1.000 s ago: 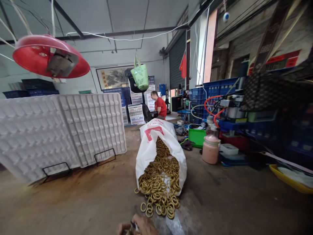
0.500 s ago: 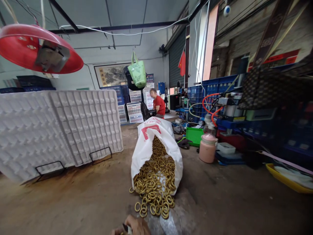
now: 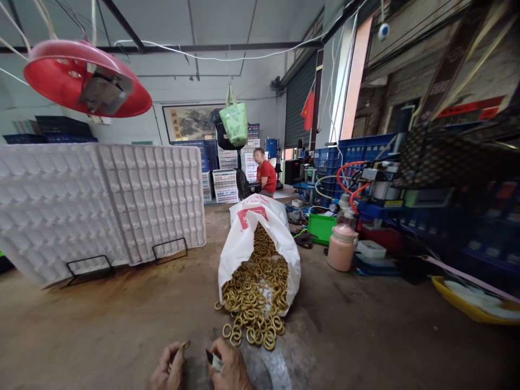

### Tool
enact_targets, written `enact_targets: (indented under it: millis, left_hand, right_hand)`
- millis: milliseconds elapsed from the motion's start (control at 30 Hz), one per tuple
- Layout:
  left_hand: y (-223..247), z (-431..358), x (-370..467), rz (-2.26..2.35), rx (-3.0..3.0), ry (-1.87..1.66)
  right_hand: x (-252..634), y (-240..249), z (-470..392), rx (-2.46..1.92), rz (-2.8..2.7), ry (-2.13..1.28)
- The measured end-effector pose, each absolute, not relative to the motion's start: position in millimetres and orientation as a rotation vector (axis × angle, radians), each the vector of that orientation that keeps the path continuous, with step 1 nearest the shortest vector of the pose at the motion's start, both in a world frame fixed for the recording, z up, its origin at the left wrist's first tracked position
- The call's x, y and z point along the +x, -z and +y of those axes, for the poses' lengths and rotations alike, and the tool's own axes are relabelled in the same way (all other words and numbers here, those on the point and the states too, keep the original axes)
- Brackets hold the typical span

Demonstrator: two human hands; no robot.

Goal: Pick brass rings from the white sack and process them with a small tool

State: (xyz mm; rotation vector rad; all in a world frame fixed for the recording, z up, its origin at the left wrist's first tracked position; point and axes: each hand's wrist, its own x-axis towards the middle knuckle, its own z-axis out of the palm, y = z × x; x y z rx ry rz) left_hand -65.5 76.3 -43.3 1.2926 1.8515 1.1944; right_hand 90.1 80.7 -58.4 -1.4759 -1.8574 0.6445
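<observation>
At the bottom edge, my left hand (image 3: 167,369) pinches a brass-coloured ring (image 3: 184,345) between thumb and fingers; more of the same colour shows lower in its grip. Close beside it, my right hand (image 3: 231,367) is closed around a small blade-like tool (image 3: 216,361) with a dark pointed tip and a pale body. The two hands are apart. Just beyond them, a heap of brass-coloured rings (image 3: 252,309) spills from the mouth of a white sack (image 3: 235,254) lying on its side.
White moulded panels (image 3: 158,200) stand at left on black wire stands (image 3: 89,265). A red lamp (image 3: 87,76) hangs above them. To the right are a pink jug (image 3: 341,248), a green tray (image 3: 320,228) and a yellow tray (image 3: 467,306). A person in red (image 3: 266,176) sits beyond the sack.
My left hand has come up into view, moving left away from my right hand, with a ring in its fingertips. My right hand still grips the tool. The camera view has shifted slightly.
</observation>
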Motion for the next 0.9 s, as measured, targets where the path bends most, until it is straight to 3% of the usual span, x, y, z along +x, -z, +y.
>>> enact_targets:
  millis: [167, 333, 533, 900]
  left_hand:
    - [27, 116, -114, 2.015, 1.472, -1.24]
    - [17, 143, -150, 2.357, 1.445, -0.965]
    - [17, 139, -137, 2.363, 1.609, -0.753]
    - [25, 140, -140, 2.375, 1.502, -0.961]
  right_hand:
    - [91, 59, 79, -1.455, -1.885, -0.593]
    - [96, 48, 74, -1.394, -1.92, -0.66]
    - [101, 37, 67, -1.351, -1.964, -0.738]
    - [100, 50, 59, -1.23, -2.237, -0.485]
